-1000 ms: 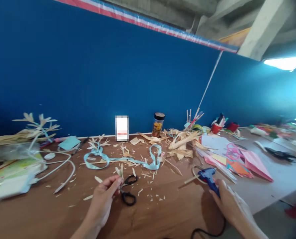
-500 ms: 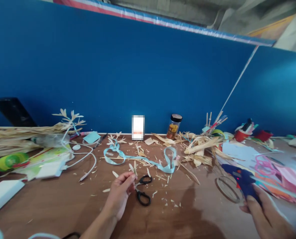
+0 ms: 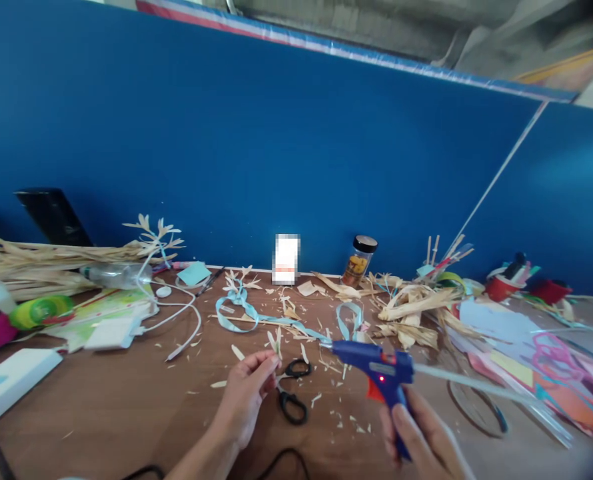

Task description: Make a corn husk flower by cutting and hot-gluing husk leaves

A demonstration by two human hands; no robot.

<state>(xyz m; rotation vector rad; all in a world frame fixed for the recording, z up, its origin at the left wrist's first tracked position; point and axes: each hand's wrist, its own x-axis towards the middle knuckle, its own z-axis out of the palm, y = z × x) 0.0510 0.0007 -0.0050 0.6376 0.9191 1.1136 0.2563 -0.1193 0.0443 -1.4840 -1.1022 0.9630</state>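
Observation:
My right hand (image 3: 419, 430) is wrapped round the handle of a blue glue gun (image 3: 376, 360) with an orange trigger and a lit red light. Its nozzle points left, and a clear glue stick (image 3: 466, 380) sticks out of its back. Between the thumb and fingers of my left hand (image 3: 249, 393), small pale dried-husk petals (image 3: 275, 340) are pinched, their tips showing above. Scissors with black handles (image 3: 292, 407) lie just right of that hand, the blades partly hidden by it. A light blue ribbon (image 3: 276, 321) curls across the table behind both hands.
Husk scraps litter the brown table (image 3: 151, 407). A jar with a black lid (image 3: 360, 260) stands by the blue partition (image 3: 276, 133). Dried husks (image 3: 416, 303) and coloured sheets (image 3: 501, 327) lie right; a white charger with its cable (image 3: 111, 332) and a plastic bottle (image 3: 116, 275) lie left.
My right hand has brought the glue gun leftward from the right side, closer to my left hand. The left hand keeps its pinch on the petals. The view has shifted slightly.

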